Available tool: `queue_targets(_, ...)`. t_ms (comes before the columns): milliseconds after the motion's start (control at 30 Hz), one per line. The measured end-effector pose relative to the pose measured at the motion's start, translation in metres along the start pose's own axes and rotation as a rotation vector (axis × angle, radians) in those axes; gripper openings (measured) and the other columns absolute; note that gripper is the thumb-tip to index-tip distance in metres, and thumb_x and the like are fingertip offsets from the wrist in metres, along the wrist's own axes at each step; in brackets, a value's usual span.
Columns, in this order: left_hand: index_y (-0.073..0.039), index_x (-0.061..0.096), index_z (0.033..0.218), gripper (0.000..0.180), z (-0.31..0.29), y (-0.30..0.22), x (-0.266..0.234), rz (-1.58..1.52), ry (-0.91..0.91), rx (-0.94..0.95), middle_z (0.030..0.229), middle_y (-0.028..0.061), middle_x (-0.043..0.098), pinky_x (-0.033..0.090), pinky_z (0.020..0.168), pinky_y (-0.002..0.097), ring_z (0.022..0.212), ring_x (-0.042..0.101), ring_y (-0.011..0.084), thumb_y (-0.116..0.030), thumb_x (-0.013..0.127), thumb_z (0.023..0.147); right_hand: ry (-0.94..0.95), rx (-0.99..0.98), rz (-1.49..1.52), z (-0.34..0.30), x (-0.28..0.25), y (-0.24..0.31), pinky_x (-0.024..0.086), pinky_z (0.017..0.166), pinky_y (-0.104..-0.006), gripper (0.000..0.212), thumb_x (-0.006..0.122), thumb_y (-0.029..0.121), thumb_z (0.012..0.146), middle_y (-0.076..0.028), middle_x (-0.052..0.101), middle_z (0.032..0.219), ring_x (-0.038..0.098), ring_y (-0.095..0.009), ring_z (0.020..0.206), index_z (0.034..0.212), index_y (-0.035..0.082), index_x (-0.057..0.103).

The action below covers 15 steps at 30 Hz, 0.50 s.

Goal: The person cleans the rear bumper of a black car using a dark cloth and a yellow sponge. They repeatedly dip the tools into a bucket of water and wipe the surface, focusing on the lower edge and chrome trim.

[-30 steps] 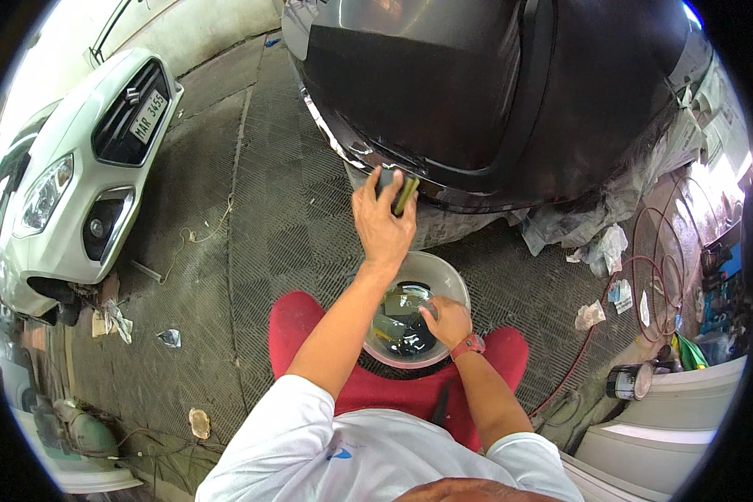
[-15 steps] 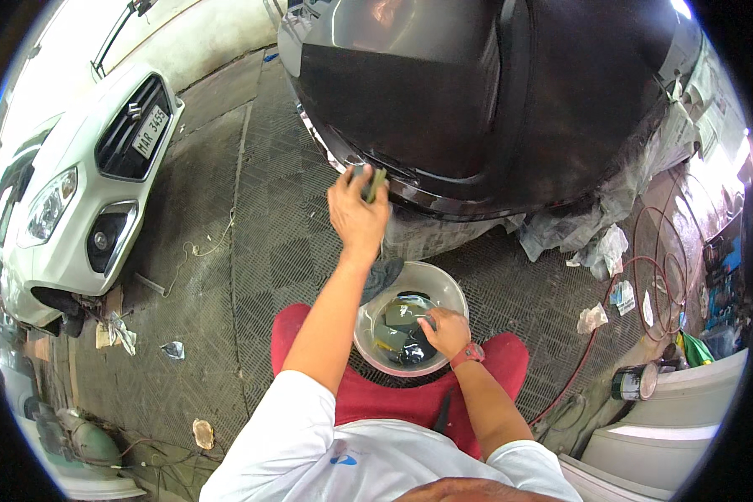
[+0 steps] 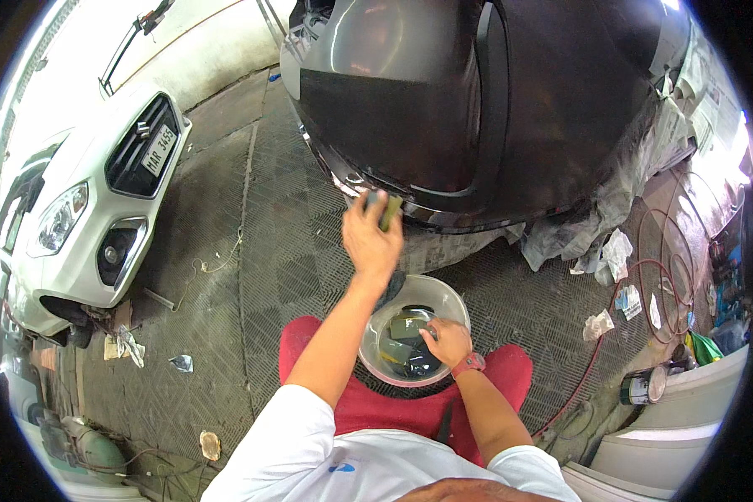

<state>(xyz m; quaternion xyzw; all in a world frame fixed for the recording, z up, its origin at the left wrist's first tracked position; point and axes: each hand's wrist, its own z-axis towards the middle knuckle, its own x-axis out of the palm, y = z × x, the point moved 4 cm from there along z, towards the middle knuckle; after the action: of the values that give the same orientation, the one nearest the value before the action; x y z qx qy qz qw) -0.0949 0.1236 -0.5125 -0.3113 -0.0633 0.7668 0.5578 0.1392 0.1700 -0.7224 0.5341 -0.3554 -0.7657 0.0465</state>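
Observation:
At the lower edge of the black car panel (image 3: 393, 125), my left hand (image 3: 371, 243) pinches a small olive-and-dark sanding pad (image 3: 391, 213), slightly blurred. My right hand (image 3: 450, 343), wearing a red watch, reaches over the right side of a translucent plastic basin (image 3: 372, 356) between my knees. Its fingers are bent inward just above or in the water; whatever they hold is too dark to make out. Flat olive and dark pieces (image 3: 407, 326) lie in the basin's dark water. A dark cloth (image 3: 391, 289) hangs on the far left rim, partly behind my left forearm.
Grey masking sheets (image 3: 560, 230) hang under the black panel. A white car (image 3: 84, 217) stands at the left. A red hose (image 3: 594, 356) runs along the right, near paper scraps (image 3: 598, 325) and a paint can (image 3: 644, 385). Ribbed matting (image 3: 284, 243) covers the floor.
The whole view has shifted slightly. My left hand has moved a little down and right along the panel's edge with the pad. My right hand stays at the basin.

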Motion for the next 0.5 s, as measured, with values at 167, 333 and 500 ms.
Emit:
queue_targets(167, -0.010, 0.083, 0.125, 0.040, 0.023, 0.023, -0.005, -0.015, 0.022, -0.039, 0.140, 0.0201, 0.072, 0.055, 0.107, 0.0493, 0.122, 0.069, 0.0412, -0.026, 0.088, 0.089, -0.017, -0.031, 0.010, -0.002, 0.002, 0.003, 0.059, 0.081, -0.0520, 0.036, 0.075, 0.043, 0.099, -0.017, 0.079, 0.093, 0.076, -0.040, 0.088, 0.104, 0.007, 0.078)
queue_targets(333, -0.012, 0.082, 0.129, 0.042, 0.002, 0.002, 0.006, 0.018, 0.040, -0.062, 0.144, 0.0195, 0.070, 0.054, 0.108, 0.0493, 0.127, 0.067, 0.0397, -0.026, 0.087, 0.089, -0.030, 0.012, -0.078, -0.005, 0.011, -0.012, 0.060, 0.080, -0.0522, 0.035, 0.078, 0.040, 0.097, -0.019, 0.079, 0.094, 0.077, -0.042, 0.088, 0.105, 0.006, 0.079)
queue_targets(500, -0.012, 0.083, 0.123, 0.040, 0.014, 0.025, -0.005, -0.008, -0.010, 0.005, 0.139, 0.0174, 0.073, 0.056, 0.104, 0.0482, 0.120, 0.070, 0.0397, -0.028, 0.089, 0.087, -0.024, -0.047, 0.001, -0.003, 0.008, 0.000, 0.060, 0.079, -0.0511, 0.035, 0.075, 0.041, 0.100, -0.017, 0.079, 0.095, 0.076, -0.040, 0.086, 0.104, 0.007, 0.077)
